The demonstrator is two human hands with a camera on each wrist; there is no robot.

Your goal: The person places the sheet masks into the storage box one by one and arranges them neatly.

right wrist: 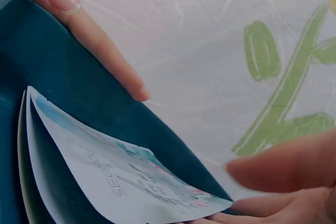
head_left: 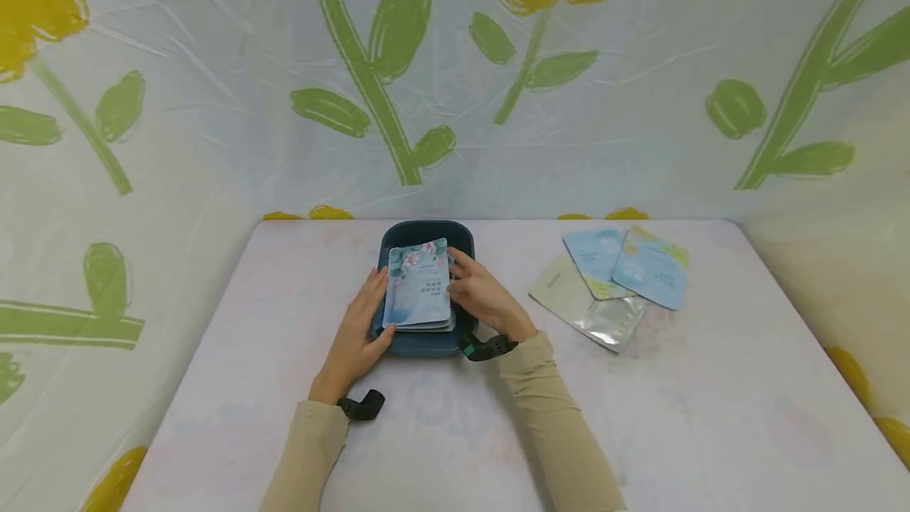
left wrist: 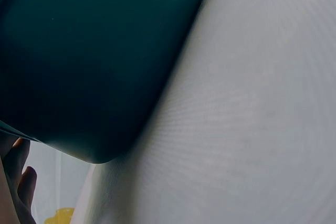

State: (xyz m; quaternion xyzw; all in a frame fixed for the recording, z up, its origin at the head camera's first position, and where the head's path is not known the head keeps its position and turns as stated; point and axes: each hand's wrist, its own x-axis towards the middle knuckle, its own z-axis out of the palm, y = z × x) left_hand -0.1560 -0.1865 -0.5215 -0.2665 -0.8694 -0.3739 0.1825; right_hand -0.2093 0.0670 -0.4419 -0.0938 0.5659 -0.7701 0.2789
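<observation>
A dark teal plastic bin (head_left: 426,348) stands on the table. In it lies a small stack of flat sachets (head_left: 419,287), the top one pale blue with pink flowers and print. In the right wrist view, the sachets (right wrist: 121,177) fan slightly apart at one end. My left hand (head_left: 355,330) rests along the bin's left rim with fingers extended. On the other side, my right hand (head_left: 486,295) is at the stack's right edge, fingers loosely bent. Its thumb stands off the top sachet in the right wrist view. The left wrist view is mostly filled by the bin's outer wall (left wrist: 94,66).
To the right on the table lie two blue sachets (head_left: 650,267) with yellow-green print, overlapping a beige and silver sachet (head_left: 569,299). Behind the table hangs a white cloth (head_left: 626,141) with yellow flowers and green leaves. Black straps with small cameras (head_left: 362,405) sit on both wrists.
</observation>
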